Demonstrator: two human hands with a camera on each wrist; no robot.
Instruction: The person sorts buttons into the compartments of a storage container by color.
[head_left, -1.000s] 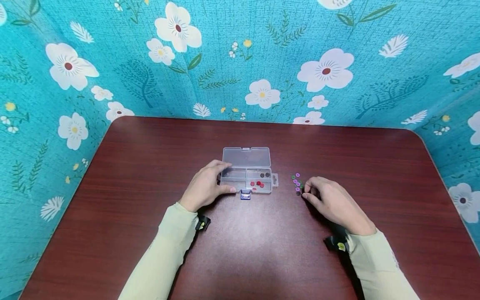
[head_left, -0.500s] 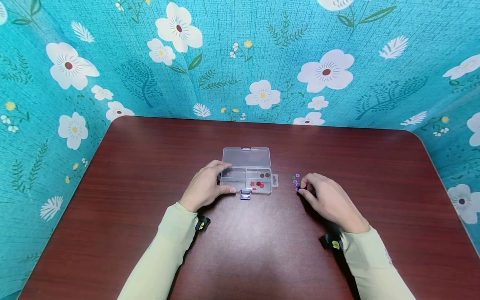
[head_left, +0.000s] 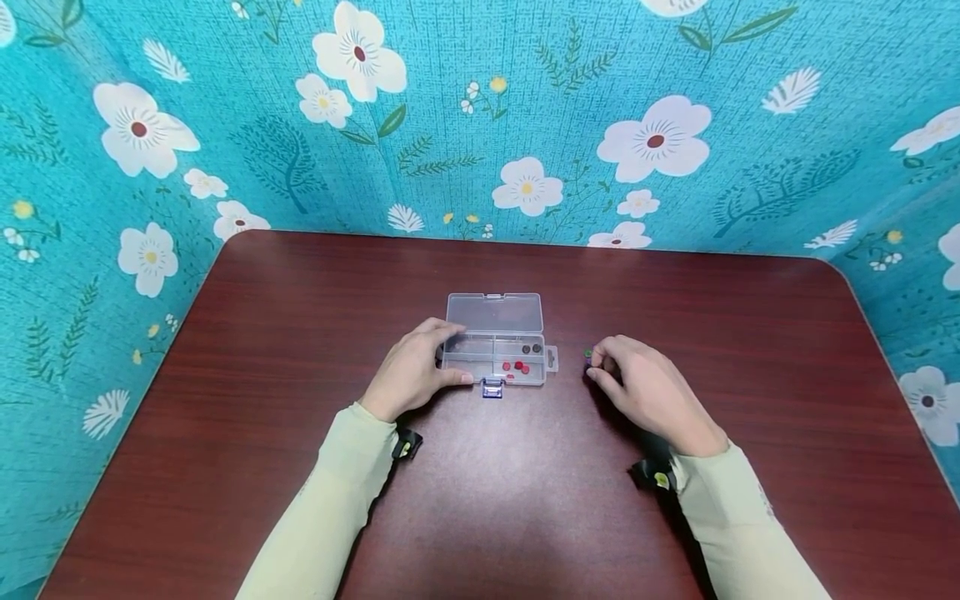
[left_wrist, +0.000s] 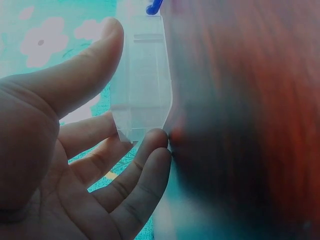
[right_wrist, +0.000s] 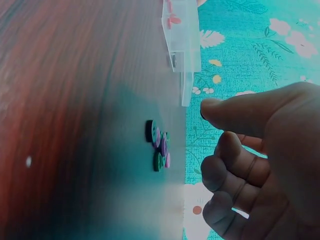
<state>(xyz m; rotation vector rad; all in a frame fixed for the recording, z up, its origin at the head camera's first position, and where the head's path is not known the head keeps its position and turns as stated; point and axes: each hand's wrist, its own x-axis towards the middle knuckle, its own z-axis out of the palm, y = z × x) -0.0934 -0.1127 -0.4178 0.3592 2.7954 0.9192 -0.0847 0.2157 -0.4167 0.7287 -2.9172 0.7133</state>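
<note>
A clear plastic divided box [head_left: 468,367] lies on the table with its lid [head_left: 494,312] folded back. My left hand [head_left: 412,371] grips its left end, thumb at the front and fingers at the back. Red buttons [head_left: 518,366] lie in the front right compartment and dark buttons [head_left: 531,349] in the back right one. My right hand [head_left: 651,385] is above a small cluster of buttons right of the box. A dark edge shows at its pinched thumb tip, seemingly a black button. In the right wrist view, a black button [right_wrist: 151,131], purple buttons [right_wrist: 164,147] and green buttons [right_wrist: 158,162] lie together.
A blue latch [head_left: 492,388] sticks out from the box's front, and a clear hanging tab [head_left: 552,358] from its right end. The dark red wooden table [head_left: 480,500] ends at the back against a flowered turquoise cloth [head_left: 465,125].
My right hand has moved left and slightly away from me, now covering most of the loose buttons in the head view. The left hand keeps its grip on the box.
</note>
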